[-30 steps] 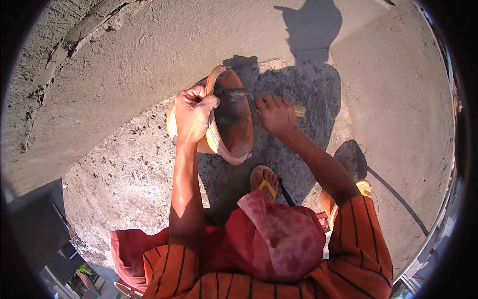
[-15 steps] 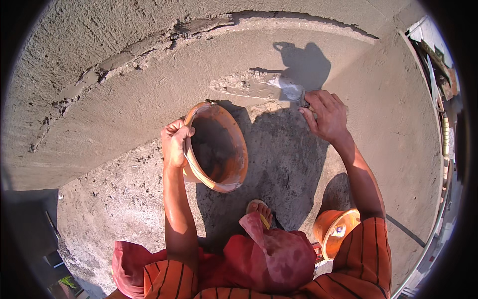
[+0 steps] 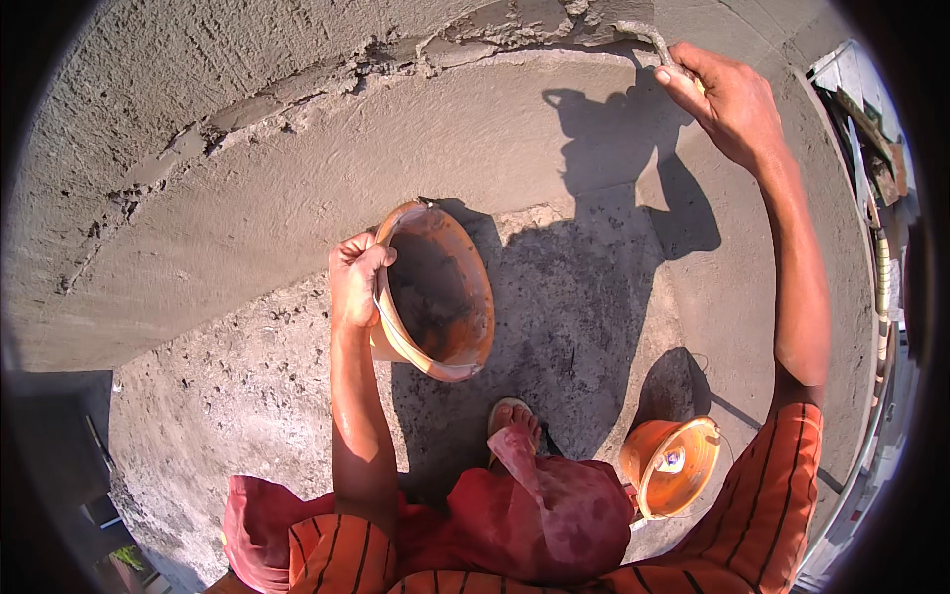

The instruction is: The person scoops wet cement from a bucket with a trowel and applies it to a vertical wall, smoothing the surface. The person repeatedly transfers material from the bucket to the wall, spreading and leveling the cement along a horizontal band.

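Note:
My left hand [image 3: 354, 285] is closed over the rim of an orange bucket [image 3: 475, 287], tipped so its mouth faces me. Grey mortar [image 3: 435, 307] lies inside it. Up at the right, my right hand [image 3: 732, 104] grips a trowel [image 3: 650, 38] by its handle, with the bent, mortar-crusted neck showing. The trowel's blade lies against the wall at the rough groove and can hardly be made out. Wet, lumpy mortar [image 3: 524, 25] fills the groove to the left of the trowel. Below it, the plastered wall [image 3: 327, 158] is smooth and grey.
A second orange bucket [image 3: 683, 470] stands on the floor at my lower right. My sandalled foot [image 3: 515, 421] rests on the rough concrete floor [image 3: 247, 396]. Another plastered wall [image 3: 821, 257] rises on the right, with boards and pipes [image 3: 881, 148] beyond it. A drop shows at lower left.
My right hand has swung the trowel up and right, from the lower wall to the groove. Fresh mortar now sits along the groove. The left hand and bucket have hardly moved.

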`<state>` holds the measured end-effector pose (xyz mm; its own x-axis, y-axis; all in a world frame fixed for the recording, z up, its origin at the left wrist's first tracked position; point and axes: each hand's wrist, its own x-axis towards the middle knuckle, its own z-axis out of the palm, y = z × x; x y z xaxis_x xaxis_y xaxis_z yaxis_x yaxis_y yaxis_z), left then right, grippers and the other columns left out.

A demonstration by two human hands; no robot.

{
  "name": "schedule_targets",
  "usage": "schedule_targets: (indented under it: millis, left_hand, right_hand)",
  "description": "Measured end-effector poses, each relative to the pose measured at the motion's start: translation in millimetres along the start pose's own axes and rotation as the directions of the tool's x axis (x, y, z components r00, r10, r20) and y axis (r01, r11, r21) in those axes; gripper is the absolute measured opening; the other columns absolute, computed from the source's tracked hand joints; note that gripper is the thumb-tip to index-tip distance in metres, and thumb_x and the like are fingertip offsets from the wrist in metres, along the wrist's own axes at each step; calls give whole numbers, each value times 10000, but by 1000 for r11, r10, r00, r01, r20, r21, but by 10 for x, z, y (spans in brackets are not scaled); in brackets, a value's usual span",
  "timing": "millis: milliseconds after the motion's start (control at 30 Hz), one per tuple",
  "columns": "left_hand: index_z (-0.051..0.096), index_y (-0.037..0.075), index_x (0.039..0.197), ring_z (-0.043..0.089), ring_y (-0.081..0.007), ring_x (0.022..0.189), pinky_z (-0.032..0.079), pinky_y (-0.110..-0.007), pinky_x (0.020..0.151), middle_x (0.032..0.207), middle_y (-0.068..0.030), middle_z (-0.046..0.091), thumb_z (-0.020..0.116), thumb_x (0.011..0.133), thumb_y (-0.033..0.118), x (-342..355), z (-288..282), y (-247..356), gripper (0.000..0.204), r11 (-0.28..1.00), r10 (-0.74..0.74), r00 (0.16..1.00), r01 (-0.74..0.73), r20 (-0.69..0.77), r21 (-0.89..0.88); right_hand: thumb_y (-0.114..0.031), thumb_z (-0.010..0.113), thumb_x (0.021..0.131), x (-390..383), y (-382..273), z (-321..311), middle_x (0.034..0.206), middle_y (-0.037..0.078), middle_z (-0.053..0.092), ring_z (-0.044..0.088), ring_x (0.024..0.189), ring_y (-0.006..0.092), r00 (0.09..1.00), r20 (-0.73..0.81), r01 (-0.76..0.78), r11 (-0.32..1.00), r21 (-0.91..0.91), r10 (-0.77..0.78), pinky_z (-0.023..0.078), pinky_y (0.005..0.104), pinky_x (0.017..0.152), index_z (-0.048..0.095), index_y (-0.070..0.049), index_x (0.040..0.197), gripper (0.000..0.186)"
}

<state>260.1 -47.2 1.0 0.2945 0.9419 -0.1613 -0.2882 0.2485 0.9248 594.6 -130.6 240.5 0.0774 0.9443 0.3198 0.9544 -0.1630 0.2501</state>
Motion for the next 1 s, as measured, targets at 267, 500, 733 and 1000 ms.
schedule_targets:
  millis: [267, 500, 733, 1000]
  left_hand:
    - [422, 99, 512, 267, -22, 464, 188, -227, 442, 525, 77, 380, 540, 708, -33, -23, -83, 44, 264, 999, 21, 999, -22, -31, -27]
    - [449, 87, 536, 314, -25, 492, 232, -212, 460, 547, 62, 418, 533, 719, -32, -142, 72, -42, 233, 997, 63, 998, -62, -23, 45]
    - [453, 75, 554, 328, -32, 536, 260, -208, 501, 585, 50, 440, 498, 741, -39, -342, 357, -175, 224, 978, 116, 993, -114, -3, 173]
    - [486, 40, 561, 358, -22, 422, 254, -204, 385, 512, 45, 442, 539, 680, -93, -365, 573, -262, 186, 981, -3, 998, -9, 64, 193]
  right_hand:
    - [-447, 577, 893, -432, 234, 244, 691, -3, 556, 503, 625, 71, 883, -341, -66, 804, 590, 323, 434, 236, 575, 643, -93, 1042, 390]
    - [-415, 483, 909, -1851, -1321, 1424, 773, 241, 621, 608, 811, 413, 804, 575, -271, 767, 581, -152, 485, 475, 698, 539, 33, 965, 454]
    - [-334, 502, 890, -2186, -1726, 1883, 727, 224, 612, 611, 699, 419, 768, 583, -304, 651, 695, -264, 474, 502, 619, 535, 17, 949, 358]
    - [-285, 506, 882, -1879, -1687, 2210, 789, 204, 639, 636, 664, 372, 775, 580, -115, 845, 522, -252, 507, 480, 596, 551, -17, 936, 277]
